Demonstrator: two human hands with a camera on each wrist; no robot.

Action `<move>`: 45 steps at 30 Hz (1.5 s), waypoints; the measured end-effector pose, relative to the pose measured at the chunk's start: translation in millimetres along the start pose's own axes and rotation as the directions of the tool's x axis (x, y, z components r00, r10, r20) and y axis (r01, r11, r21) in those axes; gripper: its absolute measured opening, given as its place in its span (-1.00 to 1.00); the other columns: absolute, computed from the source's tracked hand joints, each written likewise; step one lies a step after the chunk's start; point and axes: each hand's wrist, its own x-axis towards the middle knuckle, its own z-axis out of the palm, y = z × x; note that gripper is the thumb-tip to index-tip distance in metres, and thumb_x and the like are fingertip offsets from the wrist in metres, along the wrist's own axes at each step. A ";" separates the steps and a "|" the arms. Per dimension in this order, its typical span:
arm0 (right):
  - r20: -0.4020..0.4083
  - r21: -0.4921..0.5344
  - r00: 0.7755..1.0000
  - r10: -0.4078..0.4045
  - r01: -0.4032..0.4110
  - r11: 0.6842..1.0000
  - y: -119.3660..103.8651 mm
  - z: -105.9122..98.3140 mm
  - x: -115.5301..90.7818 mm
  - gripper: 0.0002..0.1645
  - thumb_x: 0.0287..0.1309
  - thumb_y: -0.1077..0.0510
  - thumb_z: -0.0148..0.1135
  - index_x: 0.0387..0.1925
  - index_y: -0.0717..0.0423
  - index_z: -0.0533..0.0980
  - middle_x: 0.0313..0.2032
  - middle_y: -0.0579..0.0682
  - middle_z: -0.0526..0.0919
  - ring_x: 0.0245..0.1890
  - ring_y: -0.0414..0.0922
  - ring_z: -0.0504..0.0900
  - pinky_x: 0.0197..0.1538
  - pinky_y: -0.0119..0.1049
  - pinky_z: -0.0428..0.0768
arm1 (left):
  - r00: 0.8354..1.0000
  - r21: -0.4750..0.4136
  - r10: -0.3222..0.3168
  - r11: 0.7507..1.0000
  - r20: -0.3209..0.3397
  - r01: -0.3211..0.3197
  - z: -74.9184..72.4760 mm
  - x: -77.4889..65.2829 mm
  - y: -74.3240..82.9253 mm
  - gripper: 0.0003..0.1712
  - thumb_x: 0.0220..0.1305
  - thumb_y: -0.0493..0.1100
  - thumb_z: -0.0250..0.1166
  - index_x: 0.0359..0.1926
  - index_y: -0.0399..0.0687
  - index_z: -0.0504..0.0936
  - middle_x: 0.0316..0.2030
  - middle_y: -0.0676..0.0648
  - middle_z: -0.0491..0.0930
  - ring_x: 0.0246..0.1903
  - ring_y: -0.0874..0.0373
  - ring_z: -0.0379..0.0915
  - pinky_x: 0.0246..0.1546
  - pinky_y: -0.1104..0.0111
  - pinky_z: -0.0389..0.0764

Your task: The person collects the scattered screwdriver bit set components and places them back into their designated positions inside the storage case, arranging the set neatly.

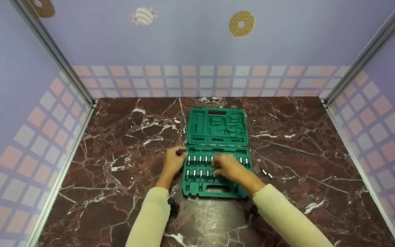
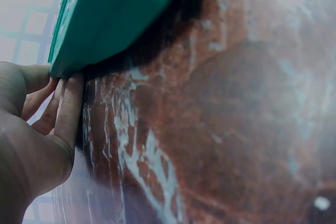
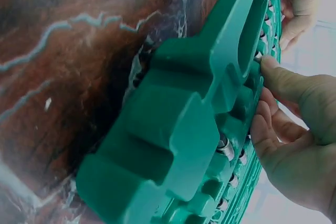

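Note:
A green tool case [image 1: 190, 190] lies open on the marble table, with silver socket bits [image 1: 200, 159] in two rows in its near half. My left hand [image 1: 174, 161] holds its left side. In the left wrist view, the thumb is at the rim of the case [image 2: 115, 30] and the fingers are against its lower edge. Over the rows, my right hand [image 1: 227, 166] has its fingers curled down at a bit in the near row. In the right wrist view, the thumb touches a bit's silver end [image 3: 258, 56]; the fingers hide most of that spot.
The case's lid [image 1: 218, 127] lies back, with moulded hollows. To the right of the case, small loose bits [image 1: 270, 175] lie on the table [image 1: 303, 154]. Patterned walls [image 1: 204, 41] close off the back and both sides.

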 end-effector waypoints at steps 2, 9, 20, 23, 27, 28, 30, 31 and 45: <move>0.009 0.009 1.000 0.004 -0.004 1.000 0.4 0.2 1.1 -0.78 0.06 0.28 0.57 -0.27 0.19 0.65 -0.25 0.11 0.70 -0.20 0.03 0.71 -0.12 -0.07 0.72 | 1.000 -0.002 0.009 1.000 -0.001 -0.009 -0.3 0.1 -0.4 -0.79 0.35 -0.30 0.37 -0.02 -0.19 0.78 -0.15 -0.18 0.76 -0.11 -0.07 0.67 -0.02 0.07 0.65; 0.004 0.017 1.000 -0.017 0.017 1.000 1.2 1.5 2.7 -0.84 0.14 0.29 0.51 -0.27 0.19 0.64 -0.25 0.12 0.71 -0.20 0.04 0.71 -0.12 -0.03 0.71 | 0.999 0.019 0.034 0.999 -0.018 -0.034 -0.8 0.1 -1.2 -0.81 0.33 -0.30 0.39 -0.05 -0.18 0.79 -0.18 -0.17 0.77 -0.13 -0.07 0.68 -0.02 0.06 0.64; -0.076 -0.017 0.995 -0.056 0.055 0.998 4.6 5.8 -4.5 -0.85 0.16 0.25 0.50 -0.29 0.16 0.64 -0.28 0.04 0.66 -0.26 -0.06 0.68 -0.19 -0.16 0.70 | 0.999 0.024 0.029 0.999 -0.024 -0.028 0.5 1.4 -0.6 -0.80 0.32 -0.28 0.41 -0.05 -0.14 0.80 -0.18 -0.16 0.78 -0.14 -0.06 0.69 -0.04 0.07 0.66; -0.090 -0.029 0.994 -0.064 0.061 0.998 5.4 5.7 -7.3 -0.85 0.17 0.23 0.50 -0.28 0.13 0.64 -0.28 0.01 0.66 -0.25 -0.08 0.67 -0.19 -0.16 0.69 | 0.999 0.033 0.028 0.999 -0.024 -0.027 1.4 1.9 -1.6 -0.80 0.32 -0.28 0.41 -0.05 -0.14 0.80 -0.18 -0.15 0.78 -0.13 -0.05 0.69 -0.02 0.07 0.66; -0.121 -0.010 0.990 -0.072 0.071 0.997 7.6 3.8 -11.0 -0.83 0.16 0.23 0.51 -0.25 0.14 0.65 -0.28 0.01 0.67 -0.26 -0.08 0.68 -0.19 -0.17 0.69 | 0.999 0.028 0.027 0.999 -0.019 -0.027 2.0 2.3 -2.1 -0.80 0.32 -0.28 0.41 -0.05 -0.16 0.80 -0.17 -0.16 0.79 -0.12 -0.07 0.70 0.01 0.06 0.64; -0.131 -0.001 0.989 -0.075 0.075 0.997 8.1 2.7 -12.1 -0.83 0.17 0.23 0.51 -0.23 0.14 0.65 -0.27 0.01 0.67 -0.26 -0.08 0.69 -0.19 -0.17 0.70 | 0.999 0.029 0.029 0.999 -0.020 -0.029 2.0 2.1 -1.9 -0.80 0.32 -0.29 0.40 -0.05 -0.16 0.80 -0.17 -0.16 0.79 -0.12 -0.07 0.70 0.02 0.06 0.64; -0.148 0.027 0.986 -0.073 0.078 0.997 9.5 0.0 -14.6 -0.80 0.17 0.23 0.51 -0.19 0.17 0.66 -0.25 0.03 0.67 -0.25 -0.07 0.70 -0.18 -0.17 0.70 | 0.999 0.024 0.030 0.999 -0.020 -0.030 2.0 1.4 -1.4 -0.80 0.32 -0.29 0.40 -0.05 -0.17 0.80 -0.17 -0.17 0.78 -0.12 -0.08 0.69 0.01 0.05 0.64; -0.157 0.036 0.985 -0.072 0.078 0.996 10.1 -2.0 -16.1 -0.79 0.17 0.23 0.51 -0.17 0.17 0.66 -0.24 0.03 0.67 -0.24 -0.07 0.70 -0.17 -0.17 0.71 | 0.999 0.019 0.031 0.999 -0.019 -0.030 2.0 1.2 -0.9 -0.80 0.32 -0.30 0.40 -0.05 -0.17 0.80 -0.17 -0.17 0.78 -0.12 -0.08 0.69 0.01 0.05 0.64; -0.348 0.114 0.937 -0.019 0.062 0.992 35.0 -43.0 -44.5 -0.68 0.17 0.17 0.52 -0.05 0.15 0.67 -0.17 0.01 0.72 -0.16 -0.02 0.69 -0.12 -0.04 0.70 | 1.000 0.009 0.017 1.000 -0.010 -0.017 1.7 2.9 -2.7 -0.80 0.34 -0.30 0.39 -0.04 -0.17 0.79 -0.17 -0.17 0.77 -0.11 -0.06 0.68 -0.01 0.08 0.65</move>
